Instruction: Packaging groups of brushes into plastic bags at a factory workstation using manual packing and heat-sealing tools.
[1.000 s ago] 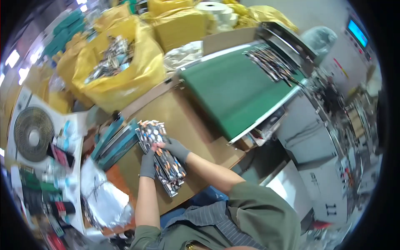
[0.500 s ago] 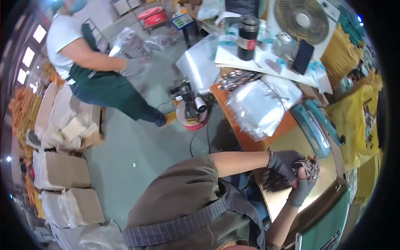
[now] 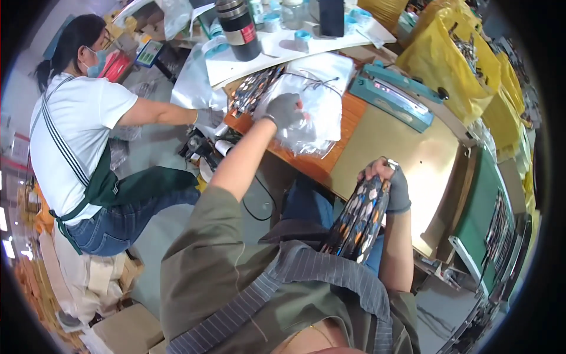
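My right hand (image 3: 394,186), in a grey fingerless glove, grips a bundle of long black strips (image 3: 358,218) patterned with orange, white and blue spots. The bundle slants down toward my lap, its upper end inside my fingers. My left hand (image 3: 285,111), gloved alike, reaches across to a stack of clear plastic bags (image 3: 321,82) on the table. Its fingers are stretched out over the bags, with the bare fingertips touching them. More patterned strips (image 3: 250,91) lie just beyond that hand, beside the stack.
A teal bag sealer (image 3: 395,97) stands on the table (image 3: 377,138). Behind are a white board (image 3: 277,50), a dark thermos (image 3: 237,29) and a phone (image 3: 331,17). Yellow sacks (image 3: 454,59) stand at right. At left, a co-worker (image 3: 88,130) stretches an arm toward the table's corner.
My left hand has left the bundle and moved onto the plastic bags. My right hand keeps the bundle, now hanging toward my lap. The co-worker is nearer the table. The view has shifted.
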Available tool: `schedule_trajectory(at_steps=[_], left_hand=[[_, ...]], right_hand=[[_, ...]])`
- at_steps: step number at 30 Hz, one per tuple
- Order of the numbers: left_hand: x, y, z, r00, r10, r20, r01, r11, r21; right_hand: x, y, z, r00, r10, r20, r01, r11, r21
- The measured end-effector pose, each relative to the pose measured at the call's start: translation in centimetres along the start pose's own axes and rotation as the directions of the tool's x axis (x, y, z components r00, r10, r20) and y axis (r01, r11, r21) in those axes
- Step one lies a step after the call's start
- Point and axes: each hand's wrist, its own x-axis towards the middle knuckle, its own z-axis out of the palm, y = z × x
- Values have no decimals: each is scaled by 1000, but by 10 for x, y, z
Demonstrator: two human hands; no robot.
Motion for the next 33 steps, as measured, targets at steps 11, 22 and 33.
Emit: schedule_trajectory(at_steps=[11,22,33], left_hand=[[-79,206,46,911,167,-378,-361,768,-529],[-25,267,67,925,370,85,-203,673,-711],[-187,224,110,888,460,-11,-392,744,-541]], right_hand=[[-13,-10,-2,986,-164,34,167,967,-194],[-58,-30,-64,976,-213,-44,179,901,-396],[-188,95,-69,991,89,-99,-48,934,354]])
